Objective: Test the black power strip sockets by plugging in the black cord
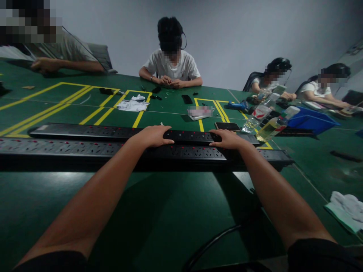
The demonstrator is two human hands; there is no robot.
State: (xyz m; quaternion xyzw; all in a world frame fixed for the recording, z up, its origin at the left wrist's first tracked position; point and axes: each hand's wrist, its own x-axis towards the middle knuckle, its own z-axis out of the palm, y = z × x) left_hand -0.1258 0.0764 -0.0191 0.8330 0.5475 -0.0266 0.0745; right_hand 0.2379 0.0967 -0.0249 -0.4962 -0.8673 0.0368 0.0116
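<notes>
The left hand (154,136) and right hand (227,139) grip the far socket strip (188,136); at its six o'clock, the near socket strip (193,152) lies on the worktop (176,200).

Left hand (154,136) and right hand (227,139) grip the far socket strip (187,136), mid-frame.
A near socket strip (184,152) lies just below it; at right, a yellow-liquid bottle (272,129) stands near a blue bin (310,121).

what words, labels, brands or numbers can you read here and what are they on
None can be read for certain.
Rear strip: small pale marks, too small.
Clear bottle: red and white label, too blurred.
Papers: any print too small.
</notes>
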